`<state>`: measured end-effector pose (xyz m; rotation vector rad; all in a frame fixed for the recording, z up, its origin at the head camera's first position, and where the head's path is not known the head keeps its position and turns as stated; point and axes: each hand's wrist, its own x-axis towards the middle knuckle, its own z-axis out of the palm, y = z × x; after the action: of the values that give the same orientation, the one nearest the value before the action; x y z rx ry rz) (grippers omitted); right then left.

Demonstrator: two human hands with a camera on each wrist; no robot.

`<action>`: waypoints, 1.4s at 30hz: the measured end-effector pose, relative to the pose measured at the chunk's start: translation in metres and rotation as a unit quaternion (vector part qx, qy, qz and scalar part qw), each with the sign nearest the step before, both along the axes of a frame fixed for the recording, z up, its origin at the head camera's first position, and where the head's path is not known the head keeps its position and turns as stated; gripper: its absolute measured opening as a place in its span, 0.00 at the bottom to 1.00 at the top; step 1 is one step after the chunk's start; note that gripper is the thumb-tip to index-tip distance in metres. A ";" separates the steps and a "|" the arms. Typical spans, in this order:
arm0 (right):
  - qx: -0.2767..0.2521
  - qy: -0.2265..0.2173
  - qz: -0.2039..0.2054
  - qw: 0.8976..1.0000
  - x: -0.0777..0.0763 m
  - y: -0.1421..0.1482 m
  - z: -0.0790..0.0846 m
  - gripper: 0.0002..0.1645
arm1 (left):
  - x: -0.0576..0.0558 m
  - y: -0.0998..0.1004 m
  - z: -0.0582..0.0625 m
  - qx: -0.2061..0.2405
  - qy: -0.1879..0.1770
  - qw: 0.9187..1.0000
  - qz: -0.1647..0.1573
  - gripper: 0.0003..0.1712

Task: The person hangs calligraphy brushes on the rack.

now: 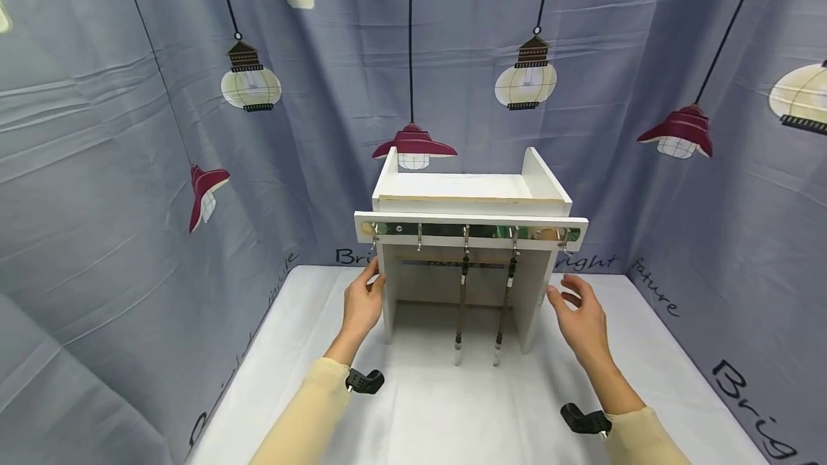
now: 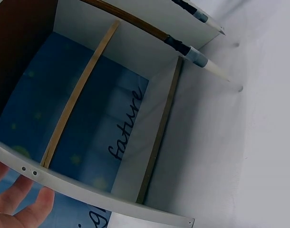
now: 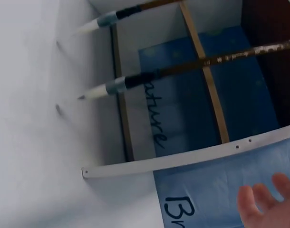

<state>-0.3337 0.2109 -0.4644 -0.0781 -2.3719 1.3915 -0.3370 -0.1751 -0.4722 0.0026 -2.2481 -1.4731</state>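
Note:
A white shelf unit (image 1: 465,205) stands on the table, with a hook rail (image 1: 439,241) across its front. Two calligraphy brushes hang tip down from the hooks, a left brush (image 1: 462,296) and a right brush (image 1: 507,300). My left hand (image 1: 362,303) is at the left side panel (image 2: 88,187), fingertips right at its outer face and fingers slightly bent. Beside the right side panel (image 3: 183,164), my right hand (image 1: 581,318) hovers with loosely bent fingers and holds nothing; a gap shows between it and the panel in the right wrist view.
A white cloth (image 1: 439,415) covers the table. Blue-grey curtains (image 1: 349,92) printed with lamps and lettering surround it at the back and sides. On top, the unit has an open tray (image 1: 465,184). Each wrist carries a black strap device (image 1: 365,381).

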 end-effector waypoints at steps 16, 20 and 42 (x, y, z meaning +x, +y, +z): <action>-0.031 -0.052 0.148 0.987 -0.014 -0.006 -0.001 0.46 | 0.002 -0.002 0.000 0.004 -0.004 1.000 -0.003 0.28; -0.032 -0.038 0.128 0.991 -0.019 -0.006 -0.003 0.43 | 0.001 -0.002 0.002 0.010 -0.005 1.000 -0.008 0.28; -0.036 -0.026 0.094 0.995 -0.023 -0.004 -0.009 0.40 | 0.025 -0.055 -0.038 -0.119 -0.040 0.985 0.119 0.14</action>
<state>-0.3570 0.2074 -0.4732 0.0932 -2.4233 1.5795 -0.3123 -0.2300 -0.5098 0.2514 -2.3794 -1.0947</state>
